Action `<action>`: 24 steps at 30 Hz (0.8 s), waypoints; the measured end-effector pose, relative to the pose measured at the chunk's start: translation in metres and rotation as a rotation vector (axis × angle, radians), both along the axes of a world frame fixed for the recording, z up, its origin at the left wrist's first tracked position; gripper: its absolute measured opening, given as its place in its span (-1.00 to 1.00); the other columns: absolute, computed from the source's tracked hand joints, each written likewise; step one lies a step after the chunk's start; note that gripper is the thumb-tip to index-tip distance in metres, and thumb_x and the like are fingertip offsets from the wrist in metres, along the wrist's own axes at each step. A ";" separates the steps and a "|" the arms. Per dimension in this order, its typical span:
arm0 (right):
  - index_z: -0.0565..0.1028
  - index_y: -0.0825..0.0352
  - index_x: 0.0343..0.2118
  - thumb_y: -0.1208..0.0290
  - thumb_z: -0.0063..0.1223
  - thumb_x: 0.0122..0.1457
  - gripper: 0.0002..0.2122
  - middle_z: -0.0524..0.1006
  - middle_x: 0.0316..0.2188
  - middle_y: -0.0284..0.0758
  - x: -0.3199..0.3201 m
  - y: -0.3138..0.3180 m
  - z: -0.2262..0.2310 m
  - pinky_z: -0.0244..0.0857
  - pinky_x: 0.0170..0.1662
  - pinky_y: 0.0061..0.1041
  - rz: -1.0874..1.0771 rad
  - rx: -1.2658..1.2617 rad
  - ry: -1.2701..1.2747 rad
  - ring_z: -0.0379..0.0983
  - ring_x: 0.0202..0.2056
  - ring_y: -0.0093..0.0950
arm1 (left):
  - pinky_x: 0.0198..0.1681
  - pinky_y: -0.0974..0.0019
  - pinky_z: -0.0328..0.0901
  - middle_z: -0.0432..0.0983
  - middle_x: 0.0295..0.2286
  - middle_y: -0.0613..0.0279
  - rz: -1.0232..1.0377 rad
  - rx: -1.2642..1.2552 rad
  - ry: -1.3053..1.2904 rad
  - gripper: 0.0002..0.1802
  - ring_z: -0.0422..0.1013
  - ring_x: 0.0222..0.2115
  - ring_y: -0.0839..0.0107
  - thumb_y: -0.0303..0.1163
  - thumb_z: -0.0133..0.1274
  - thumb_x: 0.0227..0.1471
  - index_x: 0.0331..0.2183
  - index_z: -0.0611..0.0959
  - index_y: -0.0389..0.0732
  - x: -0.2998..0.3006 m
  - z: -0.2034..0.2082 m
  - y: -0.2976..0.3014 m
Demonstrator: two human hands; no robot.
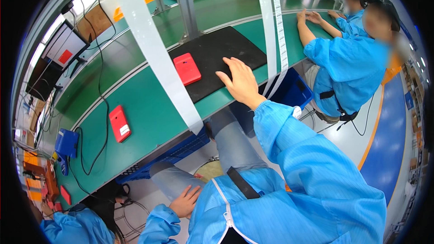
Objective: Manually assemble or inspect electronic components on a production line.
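My right hand (240, 80) hovers over or rests on the front edge of a black mat (226, 45); I cannot tell which. Its fingers are stretched, the thumb apart, and it holds nothing. Left of it on the mat lies a flat red rectangular case (186, 69) with a small dark hole near one corner. My left hand (185, 201) lies in my lap against my thigh, fingers spread and nothing in them. A second red case (120, 124), with a white label at its near end, sits on the green bench (95, 142) farther left.
Pale strips (156, 56) hang in front of the mat, with another pair (273, 31) to its right. A black cable (107, 108) crosses the bench toward a blue device (66, 143). Blue crates (181, 148) stand underneath. Co-workers sit right (348, 58) and lower left (79, 228).
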State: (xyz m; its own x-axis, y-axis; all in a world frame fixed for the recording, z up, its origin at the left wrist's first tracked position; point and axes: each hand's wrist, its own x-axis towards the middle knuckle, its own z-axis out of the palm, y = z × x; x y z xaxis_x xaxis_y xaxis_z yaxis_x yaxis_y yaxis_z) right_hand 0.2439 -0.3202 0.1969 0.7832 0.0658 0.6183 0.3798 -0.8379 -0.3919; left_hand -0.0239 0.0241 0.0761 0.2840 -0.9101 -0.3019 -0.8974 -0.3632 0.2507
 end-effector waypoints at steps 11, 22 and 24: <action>0.36 0.37 0.00 0.10 -0.07 0.16 -0.54 0.38 -0.01 -0.14 -0.001 -0.002 0.000 0.00 0.16 -0.30 -0.001 0.004 -0.006 0.17 0.13 -0.27 | 0.23 -0.14 -0.24 0.10 0.12 -0.06 -0.008 -0.032 -0.109 0.05 -0.07 0.20 0.01 0.07 0.21 -0.43 0.10 0.29 -0.23 0.001 -0.010 -0.001; 0.42 0.35 -0.08 0.27 -0.03 0.16 -0.68 0.38 0.00 -0.25 -0.003 -0.001 -0.002 0.03 0.15 -0.31 0.045 0.039 -0.039 0.16 0.14 -0.30 | 0.23 -0.16 -0.25 0.20 0.06 -0.04 0.057 -0.093 0.028 -0.43 -0.03 0.19 0.05 -0.20 -0.09 -0.04 0.03 0.39 -0.23 0.003 -0.005 0.001; 0.46 0.33 -0.14 0.36 0.02 0.12 -0.74 0.41 -0.05 -0.26 -0.002 -0.001 0.001 0.11 0.10 -0.32 0.065 0.075 -0.081 0.21 0.11 -0.30 | 0.23 -0.17 -0.25 0.20 0.06 -0.04 0.066 -0.099 0.027 -0.43 -0.03 0.19 0.05 -0.19 -0.09 -0.03 0.03 0.39 -0.23 0.005 -0.008 0.003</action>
State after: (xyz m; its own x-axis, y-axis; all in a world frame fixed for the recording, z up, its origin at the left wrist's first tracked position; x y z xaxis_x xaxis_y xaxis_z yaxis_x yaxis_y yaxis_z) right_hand 0.2416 -0.3209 0.1977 0.7259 0.0659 0.6847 0.4654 -0.7801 -0.4182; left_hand -0.0185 0.0276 0.0686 0.3370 -0.9154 -0.2201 -0.8646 -0.3935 0.3124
